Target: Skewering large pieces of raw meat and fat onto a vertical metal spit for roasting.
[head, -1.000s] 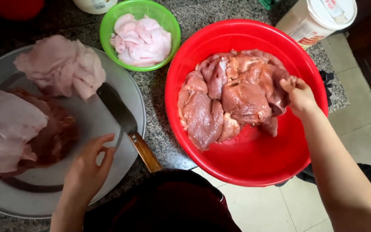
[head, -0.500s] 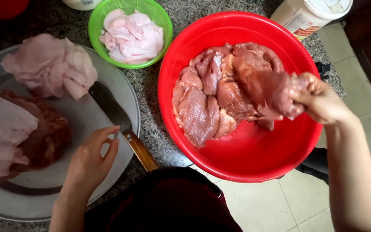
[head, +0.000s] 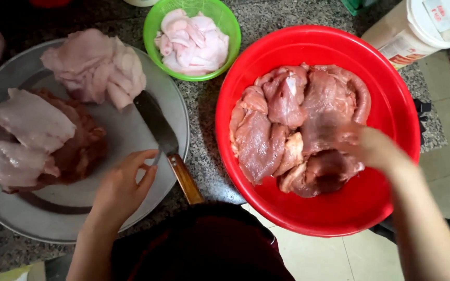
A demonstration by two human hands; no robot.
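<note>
Red bowl [head: 391, 203], green bowl [head: 154, 26], one knife [head: 165, 140].

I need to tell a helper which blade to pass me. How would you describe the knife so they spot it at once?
Start at the big round metal tray on the left of the stone counter. On its right edge, beside the left hand, lies the knife. It is the only tool there: a broad dark blade on the tray, its brown wooden handle sticking out over the counter.

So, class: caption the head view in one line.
Right hand lifts raw meat from red basin; left hand rests by knife.
</note>
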